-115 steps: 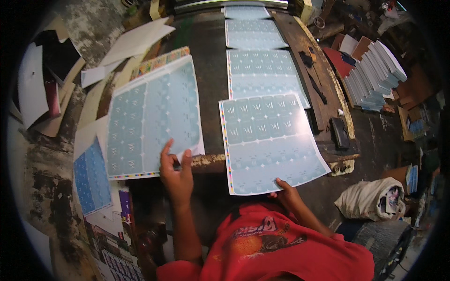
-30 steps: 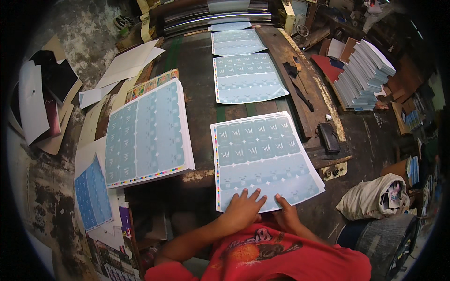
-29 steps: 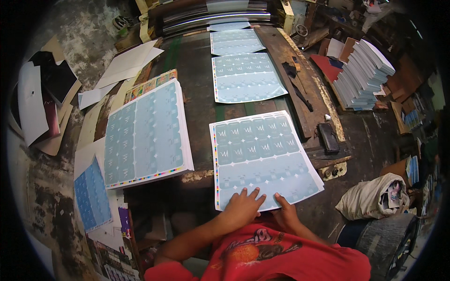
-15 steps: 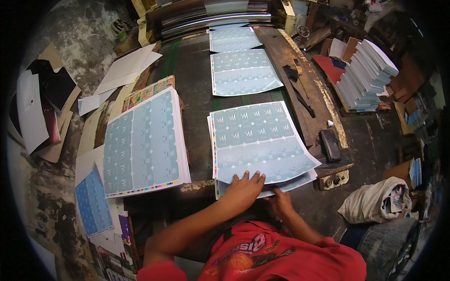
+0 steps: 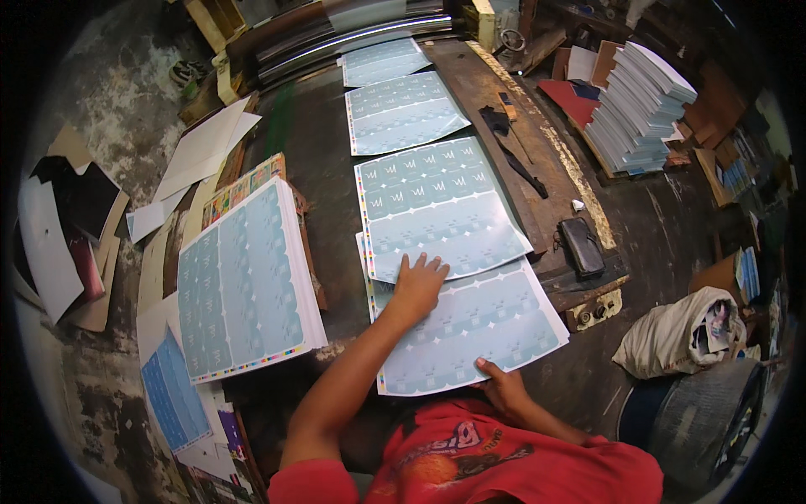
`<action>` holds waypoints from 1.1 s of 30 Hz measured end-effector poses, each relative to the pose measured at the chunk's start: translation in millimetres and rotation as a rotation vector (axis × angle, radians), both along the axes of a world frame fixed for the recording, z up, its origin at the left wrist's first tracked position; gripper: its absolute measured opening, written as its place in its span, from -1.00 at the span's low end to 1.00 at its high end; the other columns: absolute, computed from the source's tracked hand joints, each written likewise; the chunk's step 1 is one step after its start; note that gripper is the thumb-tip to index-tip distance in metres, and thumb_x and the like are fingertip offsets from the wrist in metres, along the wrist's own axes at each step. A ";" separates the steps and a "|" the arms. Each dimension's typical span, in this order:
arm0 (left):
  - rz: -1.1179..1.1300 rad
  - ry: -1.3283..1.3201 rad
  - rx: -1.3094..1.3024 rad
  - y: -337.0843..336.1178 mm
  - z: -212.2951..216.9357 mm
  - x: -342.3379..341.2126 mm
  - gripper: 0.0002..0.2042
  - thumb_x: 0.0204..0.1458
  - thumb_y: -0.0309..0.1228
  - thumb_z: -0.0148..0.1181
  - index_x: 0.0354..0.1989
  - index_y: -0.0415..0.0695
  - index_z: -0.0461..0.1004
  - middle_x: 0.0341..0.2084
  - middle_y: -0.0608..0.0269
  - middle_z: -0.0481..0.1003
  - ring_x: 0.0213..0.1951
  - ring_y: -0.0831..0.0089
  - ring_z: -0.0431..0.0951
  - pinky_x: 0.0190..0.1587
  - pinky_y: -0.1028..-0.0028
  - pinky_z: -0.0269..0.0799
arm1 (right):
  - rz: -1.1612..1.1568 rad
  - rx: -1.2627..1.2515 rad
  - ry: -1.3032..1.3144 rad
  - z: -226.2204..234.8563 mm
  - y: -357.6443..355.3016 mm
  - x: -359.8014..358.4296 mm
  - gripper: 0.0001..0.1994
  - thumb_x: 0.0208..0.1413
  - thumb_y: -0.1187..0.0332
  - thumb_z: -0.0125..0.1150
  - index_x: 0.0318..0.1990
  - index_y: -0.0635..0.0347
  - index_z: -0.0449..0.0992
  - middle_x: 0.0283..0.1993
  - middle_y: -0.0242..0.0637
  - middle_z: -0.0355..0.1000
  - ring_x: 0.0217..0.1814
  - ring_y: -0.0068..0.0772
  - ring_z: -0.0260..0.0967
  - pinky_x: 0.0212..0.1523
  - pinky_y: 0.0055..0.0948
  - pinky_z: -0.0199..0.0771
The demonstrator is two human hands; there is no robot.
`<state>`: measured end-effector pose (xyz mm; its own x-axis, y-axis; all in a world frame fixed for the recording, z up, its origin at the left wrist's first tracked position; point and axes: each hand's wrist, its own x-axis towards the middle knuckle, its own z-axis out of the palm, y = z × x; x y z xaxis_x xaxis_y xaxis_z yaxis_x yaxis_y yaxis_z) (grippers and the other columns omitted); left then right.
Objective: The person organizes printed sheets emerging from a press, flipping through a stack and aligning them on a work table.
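While the left hand (image 5: pixel 417 286) lies flat and open on the top blue sheet (image 5: pixel 437 210) on the bench (image 5: pixel 323 176), the right hand (image 5: pixel 501 385) pinches the lower sheet (image 5: pixel 478 323)'s near edge; thin, light, bendy paper that looks best held by its edges

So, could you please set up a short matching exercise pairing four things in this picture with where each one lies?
Things:
1. left hand
2. right hand
3. thick stack of blue sheets
4. dark pouch

Places:
A. at the near edge of the lower sheet
B. to the left of the hands
C. flat on the upper sheet
D. on the wooden strip, right of the sheets

Pairs: 1-C, 2-A, 3-B, 4-D
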<state>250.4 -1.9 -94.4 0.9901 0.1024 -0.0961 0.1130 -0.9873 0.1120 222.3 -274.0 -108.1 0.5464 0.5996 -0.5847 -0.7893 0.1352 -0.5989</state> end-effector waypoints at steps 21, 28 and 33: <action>0.095 0.219 -0.187 -7.7 32.1 25.8 0.02 -0.13 0.16 0.35 0.47 0.04 -0.07 0.46 -0.01 -0.10 0.41 -0.15 0.00 0.25 -0.26 0.12 | -0.132 0.086 0.108 18.8 -34.8 -33.4 -0.45 0.15 0.55 0.20 0.28 0.14 0.15 0.17 -0.17 0.31 0.17 -0.21 0.36 0.07 -0.21 0.52; -0.249 0.509 -0.251 -117.5 89.9 -104.7 -0.16 0.00 -0.02 0.29 0.43 0.00 0.04 0.40 -0.16 0.02 0.22 -0.27 0.31 0.11 -0.04 0.42 | -0.103 0.072 0.155 26.2 -28.5 -21.8 -0.42 0.10 0.57 0.21 0.27 0.20 0.16 0.17 -0.16 0.31 0.20 -0.23 0.34 0.13 -0.18 0.49; -0.275 0.325 -0.459 -87.9 83.6 -95.2 -0.57 0.18 -0.33 0.04 0.22 -0.19 0.34 0.19 -0.17 0.35 -0.02 -0.19 0.53 -0.06 0.04 0.52 | 0.065 0.260 -0.018 25.4 -25.2 -8.8 -0.41 0.08 0.59 0.22 0.27 0.18 0.16 0.22 -0.13 0.27 0.25 -0.18 0.32 0.11 -0.09 0.53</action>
